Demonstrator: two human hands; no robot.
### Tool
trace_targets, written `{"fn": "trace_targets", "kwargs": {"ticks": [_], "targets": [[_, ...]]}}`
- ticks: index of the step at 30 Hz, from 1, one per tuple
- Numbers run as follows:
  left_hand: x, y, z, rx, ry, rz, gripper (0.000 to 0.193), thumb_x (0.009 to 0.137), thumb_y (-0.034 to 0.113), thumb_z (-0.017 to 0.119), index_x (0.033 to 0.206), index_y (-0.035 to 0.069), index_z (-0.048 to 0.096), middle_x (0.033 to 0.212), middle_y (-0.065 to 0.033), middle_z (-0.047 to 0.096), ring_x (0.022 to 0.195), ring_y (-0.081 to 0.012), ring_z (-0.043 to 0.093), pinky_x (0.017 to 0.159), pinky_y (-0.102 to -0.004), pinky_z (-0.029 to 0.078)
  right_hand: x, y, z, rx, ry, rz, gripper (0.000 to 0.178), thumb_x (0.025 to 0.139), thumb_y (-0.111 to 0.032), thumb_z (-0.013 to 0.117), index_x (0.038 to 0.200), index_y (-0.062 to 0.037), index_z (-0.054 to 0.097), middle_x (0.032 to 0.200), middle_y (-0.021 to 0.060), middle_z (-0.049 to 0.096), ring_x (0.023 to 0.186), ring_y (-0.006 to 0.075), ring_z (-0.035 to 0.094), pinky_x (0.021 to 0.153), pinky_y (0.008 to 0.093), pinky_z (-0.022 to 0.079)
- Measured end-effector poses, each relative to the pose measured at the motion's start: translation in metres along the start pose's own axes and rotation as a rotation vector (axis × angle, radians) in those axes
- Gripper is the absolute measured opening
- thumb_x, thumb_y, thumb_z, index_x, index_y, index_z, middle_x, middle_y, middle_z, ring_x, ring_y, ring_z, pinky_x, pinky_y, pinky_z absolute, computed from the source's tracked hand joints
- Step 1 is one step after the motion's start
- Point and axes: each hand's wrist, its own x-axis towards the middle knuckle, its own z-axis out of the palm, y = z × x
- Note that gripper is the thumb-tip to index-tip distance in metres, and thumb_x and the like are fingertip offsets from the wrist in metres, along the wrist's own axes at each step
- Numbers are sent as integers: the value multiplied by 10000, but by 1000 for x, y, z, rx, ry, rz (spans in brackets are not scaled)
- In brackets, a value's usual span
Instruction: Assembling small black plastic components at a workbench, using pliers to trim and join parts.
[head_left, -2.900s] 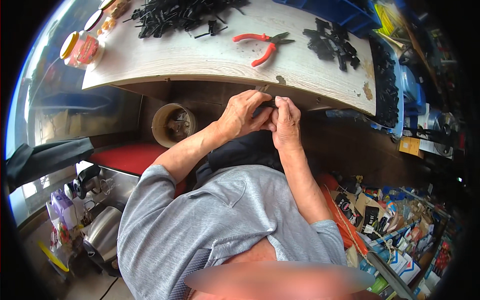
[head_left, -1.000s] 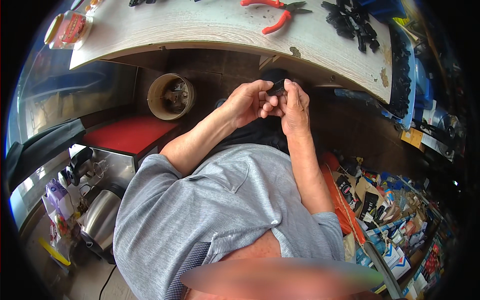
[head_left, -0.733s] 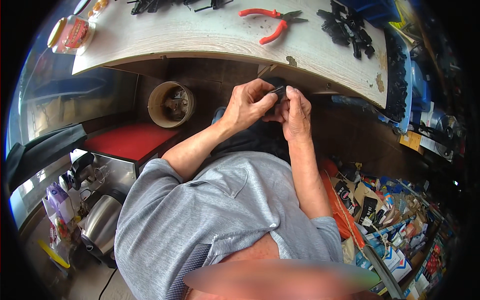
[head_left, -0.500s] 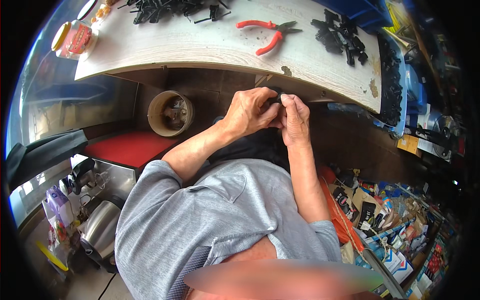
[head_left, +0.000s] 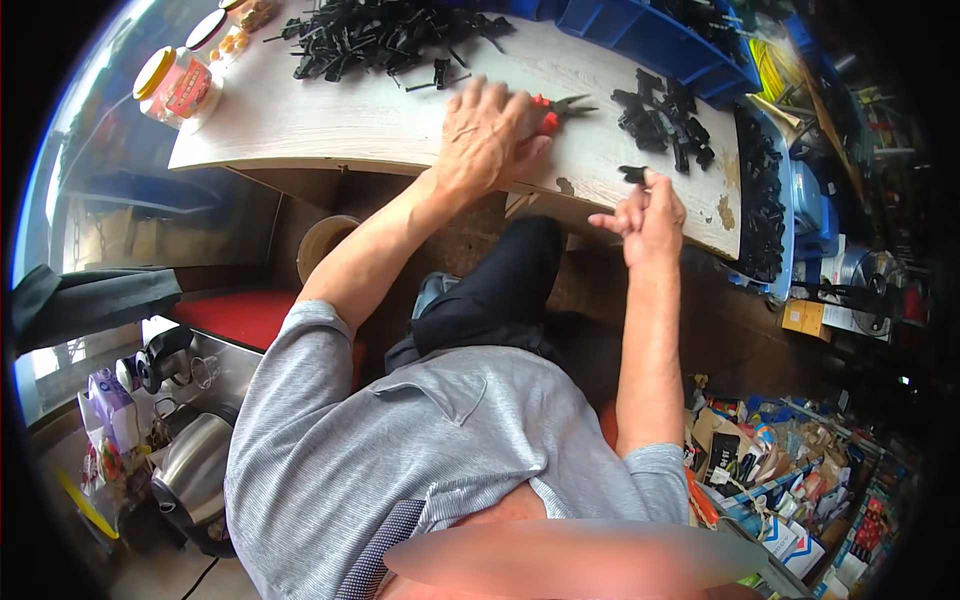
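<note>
My left hand (head_left: pixel 488 132) lies on the pale wooden tabletop (head_left: pixel 330 125), fingers spread over the red-handled pliers (head_left: pixel 556 108), whose jaws stick out to the right. My right hand (head_left: pixel 648 212) is raised at the table's front edge and pinches a small black plastic part (head_left: pixel 632 174) between thumb and fingers. A small heap of black parts (head_left: pixel 665 115) lies just beyond the right hand. A larger pile of black parts (head_left: pixel 385 42) sits at the back of the table.
A jar with a yellow lid (head_left: pixel 176 86) stands at the table's left end. Blue bins (head_left: pixel 650 35) line the back, a tray of black parts (head_left: pixel 762 200) the right. A round bucket (head_left: pixel 322 245) sits under the table. Boxes and clutter (head_left: pixel 770 480) cover the floor at right.
My hands, joined over a small black part below the table edge, have separated. The left hand reached up onto the pliers. The right hand keeps the part and rose toward the edge.
</note>
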Motion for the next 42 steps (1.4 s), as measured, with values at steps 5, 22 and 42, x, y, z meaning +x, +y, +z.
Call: {"fn": "trace_targets", "kwargs": {"ticks": [5,22,42], "targets": [[7,10,-5,46,-121,-6,325,853,286,666,1138,131,633,1008,-99,632,979,-295,582,827,-423,442,37,-43,3,57,183,-67,292,925,-338,542,822,-67,503,471,4,296,415,150,358,591,540,565],[-2,-69,-42,218,5,-235,220,800,202,683,1009,135,684,1174,-82,610,1053,-306,579,847,-429,482,12,-21,3,96,158,-77,266,869,-214,642,709,-79,477,460,4,331,396,147,407,517,473,562],[-79,76,0,-1756,-14,-1007,257,972,193,613,1126,-12,631,875,-53,662,697,-102,639,554,-217,530,-32,53,5,28,-385,4,160,895,-169,631,974,-47,562,534,-22,415,447,96,431,451,345,530]]}}
